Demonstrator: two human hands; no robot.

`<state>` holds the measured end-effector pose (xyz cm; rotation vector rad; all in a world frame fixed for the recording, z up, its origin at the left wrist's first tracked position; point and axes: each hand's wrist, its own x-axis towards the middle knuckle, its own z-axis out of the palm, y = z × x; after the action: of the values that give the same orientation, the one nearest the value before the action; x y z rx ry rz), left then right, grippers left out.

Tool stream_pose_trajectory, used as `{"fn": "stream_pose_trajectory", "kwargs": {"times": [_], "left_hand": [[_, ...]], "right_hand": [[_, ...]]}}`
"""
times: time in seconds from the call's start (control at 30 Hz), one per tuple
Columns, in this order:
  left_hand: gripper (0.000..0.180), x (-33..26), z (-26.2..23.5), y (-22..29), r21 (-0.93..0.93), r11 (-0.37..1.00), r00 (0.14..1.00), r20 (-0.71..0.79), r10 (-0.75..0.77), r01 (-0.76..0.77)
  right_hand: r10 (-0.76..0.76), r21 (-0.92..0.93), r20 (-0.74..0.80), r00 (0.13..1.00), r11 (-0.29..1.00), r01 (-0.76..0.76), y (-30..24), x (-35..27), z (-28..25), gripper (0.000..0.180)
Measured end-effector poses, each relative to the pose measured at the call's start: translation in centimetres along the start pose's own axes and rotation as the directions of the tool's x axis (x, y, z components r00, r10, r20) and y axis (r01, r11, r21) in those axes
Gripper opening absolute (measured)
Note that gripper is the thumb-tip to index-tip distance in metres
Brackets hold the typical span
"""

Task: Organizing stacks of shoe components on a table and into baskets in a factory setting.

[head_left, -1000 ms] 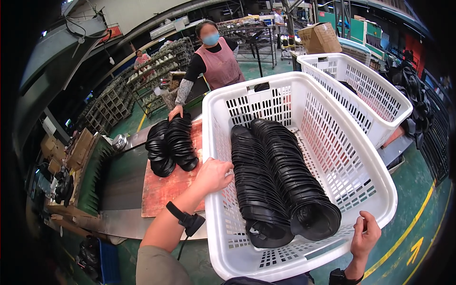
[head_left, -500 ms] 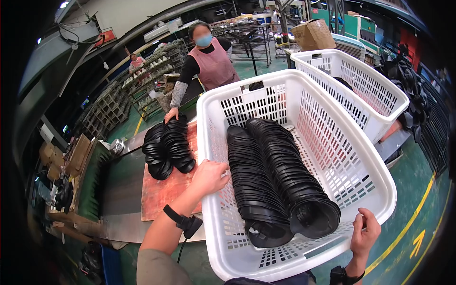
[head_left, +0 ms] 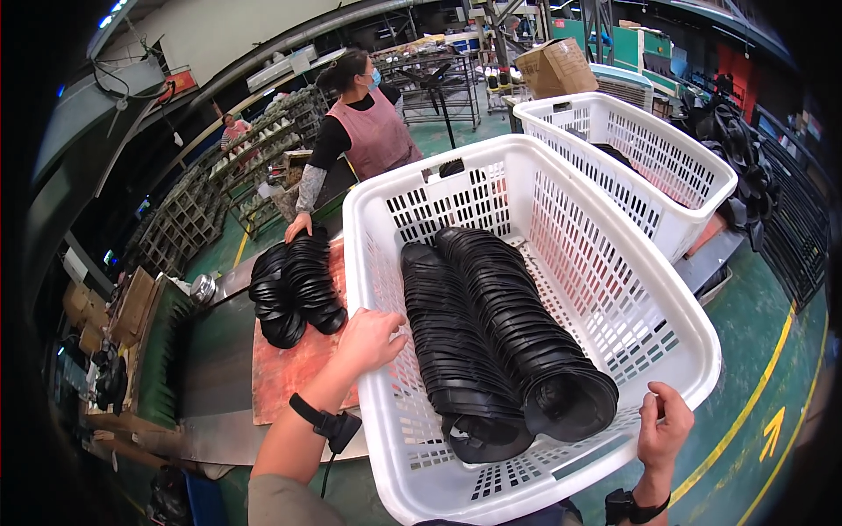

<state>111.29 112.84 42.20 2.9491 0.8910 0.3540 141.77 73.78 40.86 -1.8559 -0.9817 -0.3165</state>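
Note:
A large white plastic basket (head_left: 383,456) with slotted walls stands right in front of me. My left hand (head_left: 370,344) is closed over its left rim, fingertips curling inside. At the near right corner, my right hand (head_left: 664,427) has its fingers bent over the rim. Inside, two long rows of nested black moulded pieces, a left row (head_left: 456,346) and a right row (head_left: 526,324), lie side by side; their exact kind I cannot tell. Left of the basket, more black nested pieces (head_left: 279,298) rest on a reddish board (head_left: 272,373), under a co-worker's hand (head_left: 299,225).
The co-worker (head_left: 373,140), in a pink apron and mask, stands beyond the basket. A second white basket (head_left: 702,197) and a cardboard box (head_left: 557,68) are at the far right. A dark conveyor belt (head_left: 215,359) runs at left. Yellow lines (head_left: 759,386) mark the green floor.
The co-worker has turned their head to the right, hand still on the black pieces. The basket and both my hands appear slightly further left in view. My hold looks the same.

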Motion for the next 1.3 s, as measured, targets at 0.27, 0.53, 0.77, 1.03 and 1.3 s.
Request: {"fn": "stream_pose_trajectory", "kwargs": {"times": [0.27, 0.53, 0.77, 1.03, 1.3], "left_hand": [[0.026, 0.0, -0.3, 0.2, 0.005, 1.0, 1.0, -0.008, 0.01, -0.01], [0.025, 0.1, -0.1, -0.1, -0.034, 0.998, 0.998, -0.049, 0.048, -0.049], [0.026, -0.3, 0.0, -0.1, -0.019, 0.999, 0.997, -0.055, 0.047, -0.048], [0.026, 0.5, 0.0, -0.7, -0.031, 0.999, 0.999, -0.045, 0.026, -0.028], [0.028, 0.6, 0.0, -0.1, 0.01, 1.0, 0.998, 0.056, -0.018, 0.018]], "right_hand": [[-0.011, -0.006, 0.008, 1.0, 1.0, 0.011, 0.0, 0.1, 0.1, 0.012], [0.013, 0.005, -0.005, 1.0, 1.0, -0.013, 0.0, -0.1, 0.1, 0.014], [-0.001, -0.008, 0.009, 1.0, 1.0, 0.001, 0.0, -0.2, -0.1, 0.014], [0.031, -0.002, -0.008, 0.999, 1.0, -0.031, -1.2, 0.6, 0.0, 0.014], [0.025, 0.02, -0.023, 0.999, 1.0, -0.024, -0.7, 0.8, 0.5, 0.013]]}}
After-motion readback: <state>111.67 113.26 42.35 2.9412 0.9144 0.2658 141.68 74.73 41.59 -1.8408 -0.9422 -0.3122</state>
